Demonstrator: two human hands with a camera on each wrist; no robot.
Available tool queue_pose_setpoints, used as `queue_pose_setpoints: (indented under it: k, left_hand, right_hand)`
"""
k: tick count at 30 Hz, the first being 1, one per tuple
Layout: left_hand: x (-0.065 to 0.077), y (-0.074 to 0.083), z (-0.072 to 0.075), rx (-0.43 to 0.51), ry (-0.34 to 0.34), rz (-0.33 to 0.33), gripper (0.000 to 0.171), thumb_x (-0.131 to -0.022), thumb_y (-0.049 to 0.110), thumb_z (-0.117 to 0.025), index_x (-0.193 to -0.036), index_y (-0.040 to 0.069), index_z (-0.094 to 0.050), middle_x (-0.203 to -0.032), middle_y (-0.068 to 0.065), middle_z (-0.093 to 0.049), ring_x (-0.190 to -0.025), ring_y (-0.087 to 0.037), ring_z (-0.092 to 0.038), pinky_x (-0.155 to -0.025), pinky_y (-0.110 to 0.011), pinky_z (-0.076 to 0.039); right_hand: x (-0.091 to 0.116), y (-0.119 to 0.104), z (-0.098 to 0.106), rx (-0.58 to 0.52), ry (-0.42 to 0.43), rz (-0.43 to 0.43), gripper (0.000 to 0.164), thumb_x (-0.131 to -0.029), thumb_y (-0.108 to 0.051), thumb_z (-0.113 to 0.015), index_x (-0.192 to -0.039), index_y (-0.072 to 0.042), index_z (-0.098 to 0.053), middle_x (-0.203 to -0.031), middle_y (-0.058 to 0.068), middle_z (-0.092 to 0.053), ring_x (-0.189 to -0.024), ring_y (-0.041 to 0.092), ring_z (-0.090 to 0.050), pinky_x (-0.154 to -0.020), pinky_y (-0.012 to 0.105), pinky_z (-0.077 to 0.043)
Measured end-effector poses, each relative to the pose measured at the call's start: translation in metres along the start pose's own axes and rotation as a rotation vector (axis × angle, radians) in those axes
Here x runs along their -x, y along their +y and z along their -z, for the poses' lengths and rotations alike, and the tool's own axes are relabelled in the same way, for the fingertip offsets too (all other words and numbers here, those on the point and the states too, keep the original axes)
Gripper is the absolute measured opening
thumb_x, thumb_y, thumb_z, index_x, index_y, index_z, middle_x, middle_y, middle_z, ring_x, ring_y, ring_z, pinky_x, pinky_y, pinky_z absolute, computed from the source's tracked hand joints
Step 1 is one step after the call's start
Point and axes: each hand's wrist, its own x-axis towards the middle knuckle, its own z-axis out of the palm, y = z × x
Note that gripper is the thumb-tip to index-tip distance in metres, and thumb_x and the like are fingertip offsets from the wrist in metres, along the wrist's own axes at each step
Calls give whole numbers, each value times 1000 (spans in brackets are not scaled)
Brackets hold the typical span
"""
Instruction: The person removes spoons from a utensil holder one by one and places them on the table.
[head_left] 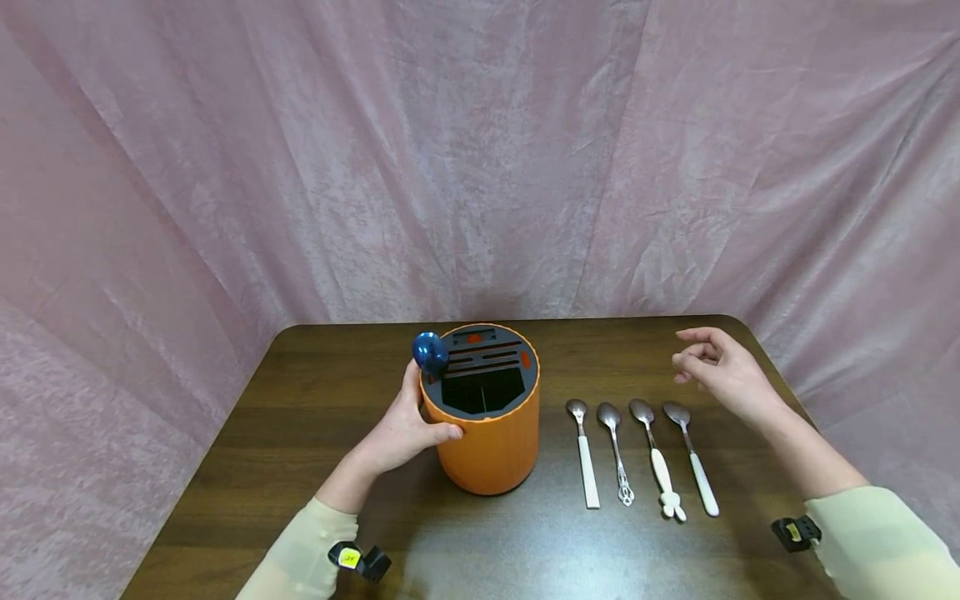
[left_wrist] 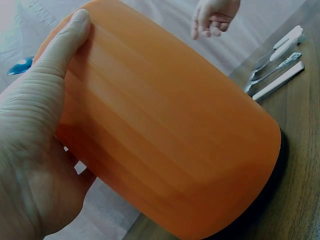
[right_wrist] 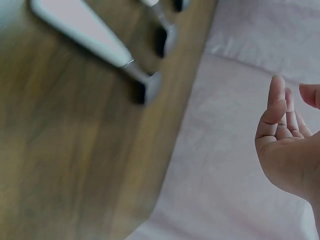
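Note:
An orange utensil holder (head_left: 491, 458) with a dark slotted top stands upright on the table. My left hand (head_left: 401, 429) grips its left side, the thumb (left_wrist: 70, 42) lying along the outer wall near the rim. A shiny blue spoon (head_left: 431, 352) sticks out of the holder at the left of the top, its bowl uppermost. My right hand (head_left: 723, 371) is raised over the right side of the table with loosely bent fingers and nothing in them. Nearest to it is a white-handled spoon (head_left: 701, 483), which lies at the right end of a row of spoons.
The row also holds a spoon with a rabbit-shaped handle end (head_left: 662, 475), an ornate metal spoon (head_left: 618, 458) and a spoon with a straight white handle (head_left: 587, 467). A pink curtain (head_left: 480, 167) hangs behind the wooden table (head_left: 300, 417).

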Motion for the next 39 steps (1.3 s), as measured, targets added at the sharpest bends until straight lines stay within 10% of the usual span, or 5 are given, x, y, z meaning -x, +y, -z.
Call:
queue_pose_setpoints:
  k: [16,39]
  left_hand:
    - [1,0,2,-3,8,31,115,-77,58,-85,-159,39,-7,-159,-6,-29,-141,-30,-37,-117,-61,-24]
    - [-3,-3,1,41,-6,-39,116,-77,52,-87,-160,35,-8,-157,-5,-36,-140,-28,-41,-117,-59,-21]
  right_hand:
    - [-4,-72,-28,-209,-9,169,42,-102,-17,-67,-140,-7,-50,-102,9,-66,-83,20,-71,-66,27,-52]
    - [-31,-173,-111,-388,-273,381,42,-99,-3,-64,-138,-10,-53,-103,17,-63,-93,38,-66,-81,37,-57]
